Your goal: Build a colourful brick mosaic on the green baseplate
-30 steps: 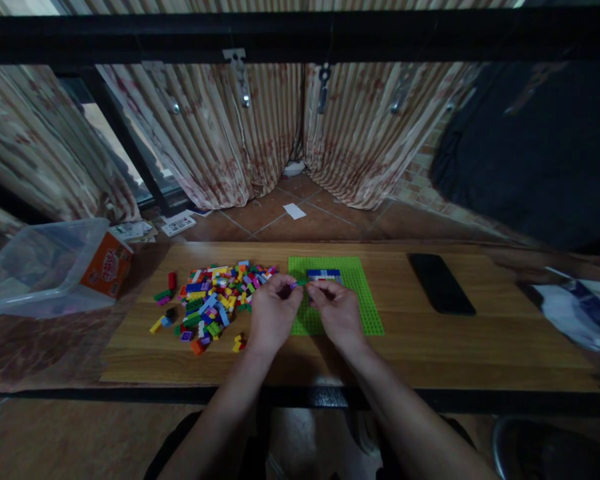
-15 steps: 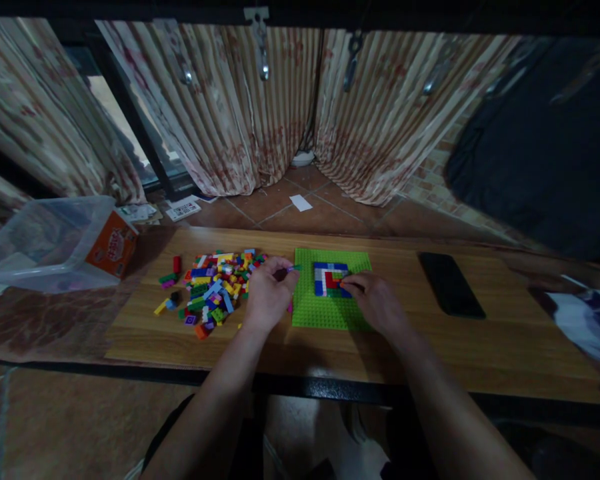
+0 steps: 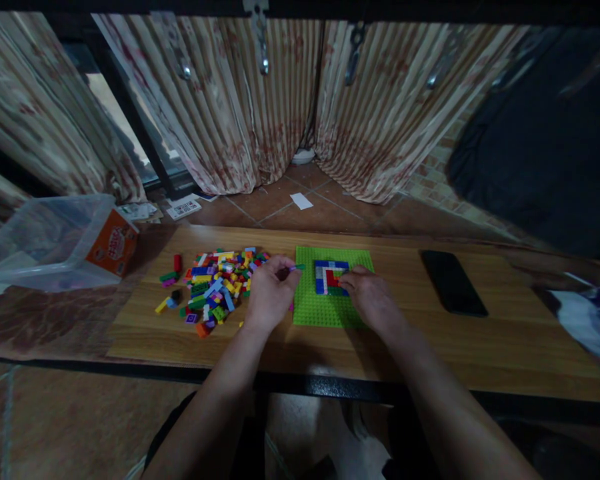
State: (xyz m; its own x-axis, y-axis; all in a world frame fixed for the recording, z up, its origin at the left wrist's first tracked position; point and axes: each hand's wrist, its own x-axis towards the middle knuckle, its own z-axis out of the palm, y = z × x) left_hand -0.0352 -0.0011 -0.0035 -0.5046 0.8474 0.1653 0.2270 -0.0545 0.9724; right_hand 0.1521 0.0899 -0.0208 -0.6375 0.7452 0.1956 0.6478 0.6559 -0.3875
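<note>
A bright green studded baseplate lies on the wooden table. On it is a square of building bricks in blue, white, red and dark green. My right hand is over the square's right side, its fingers closed and pressed down on the bricks; whatever is under the fingertips is hidden. At the baseplate's left edge, my left hand pinches small building bricks, one green and one purple, held just above the plate. Beside that hand spreads a pile of loose bricks in many colours.
A clear plastic bin with an orange label stands at the left. A black phone lies on the table's right part. Plastic wrapping sits at the far right. Curtains hang behind the table.
My right hand's fingers have shifted slightly left and press on the square; the orange brick seen at their tips is now covered. My left hand keeps its pinch almost in place.
</note>
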